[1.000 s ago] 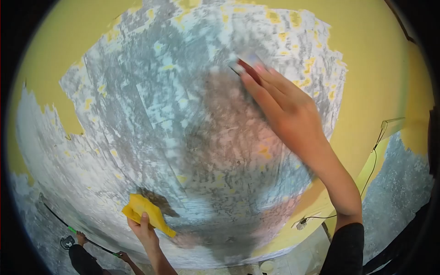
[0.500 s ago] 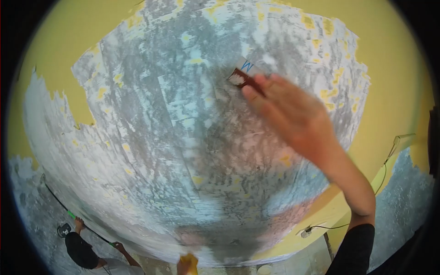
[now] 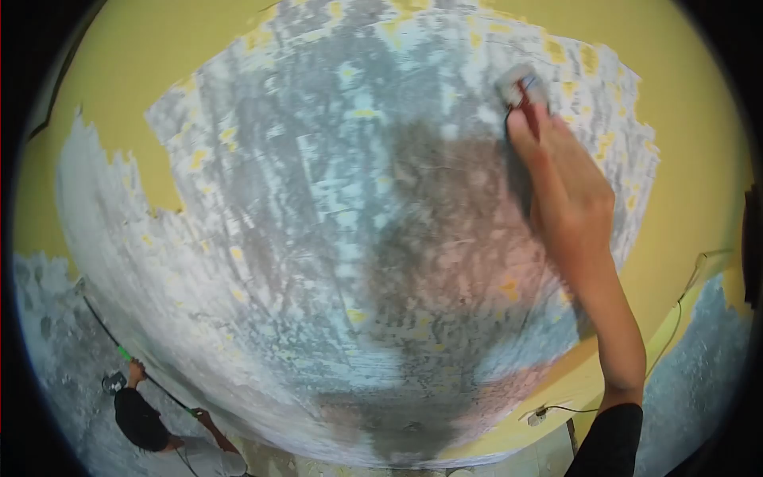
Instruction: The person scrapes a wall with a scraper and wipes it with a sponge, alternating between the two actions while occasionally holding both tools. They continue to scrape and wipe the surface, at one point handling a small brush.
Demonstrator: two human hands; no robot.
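My right hand point(image 3: 566, 179) is closed around the reddish-brown handle of a putty knife point(image 3: 523, 87), its fingers along the grip. The knife's wide, pale blade carries a blue mark, is slightly blurred and points up the wall. It is at the upper right of a large patch of wall point(image 3: 334, 207) with grey and white streaks and small yellow flecks. Whether the blade touches the wall is hard to tell. Shadows of my arm and body fall across the patch. My left hand is out of view.
Yellow paint point(image 3: 111, 103) surrounds the patch. At lower left another person point(image 3: 143, 421) holds a long pole point(image 3: 155, 381) against the wall. A wall socket point(image 3: 539, 415) with a cable is at lower right, and another wire point(image 3: 678, 318) hangs further right.
My right hand has moved up and right with the putty knife, whose blade has turned more upright. The yellow thing at the bottom edge has left view. The scene has shifted slightly right.
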